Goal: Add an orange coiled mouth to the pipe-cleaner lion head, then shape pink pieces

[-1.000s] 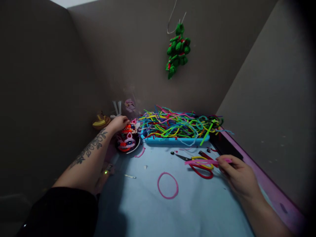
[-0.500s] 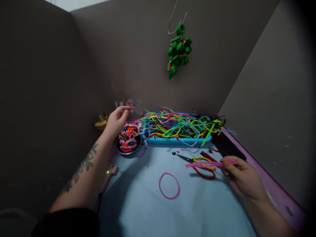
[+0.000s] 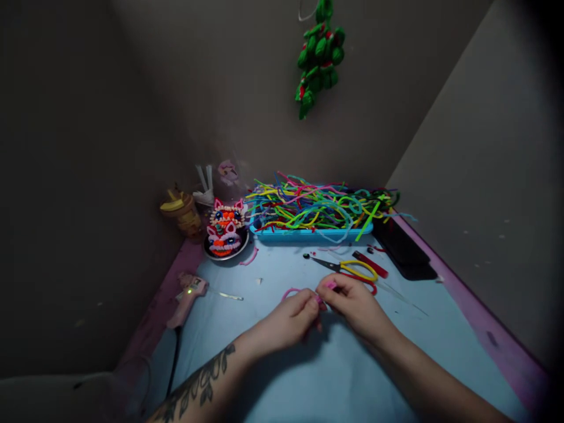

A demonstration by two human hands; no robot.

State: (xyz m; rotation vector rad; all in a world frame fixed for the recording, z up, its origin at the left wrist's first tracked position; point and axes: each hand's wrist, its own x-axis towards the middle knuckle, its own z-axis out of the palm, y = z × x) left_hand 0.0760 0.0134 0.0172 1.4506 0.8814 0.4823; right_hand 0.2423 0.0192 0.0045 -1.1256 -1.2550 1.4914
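My left hand [image 3: 294, 317] and my right hand [image 3: 355, 302] meet over the middle of the table, fingers closed. Between them they pinch pink pipe cleaners [image 3: 330, 285], which are mostly hidden by the fingers. Behind my left hand shows part of a pink pipe-cleaner ring [image 3: 288, 292]. Just beyond my right hand lie scissors [image 3: 359, 270] with yellow and red handles, beside a narrow red-and-black tool [image 3: 371, 264].
A blue tray [image 3: 308, 235] heaped with colored pipe cleaners [image 3: 304, 205] stands at the back. Left of it, a bowl [image 3: 227, 257] holds fuzzy animal-face figures [image 3: 224, 239]. A pink glue gun [image 3: 189, 299], a cup [image 3: 187, 216] and a black phone-like slab [image 3: 403, 249] lie around. A green ornament [image 3: 319, 59] hangs above.
My left hand has come from above the bowl down to the table's middle. My right hand has moved left with the pink pipe cleaners, and both hands now meet on them.
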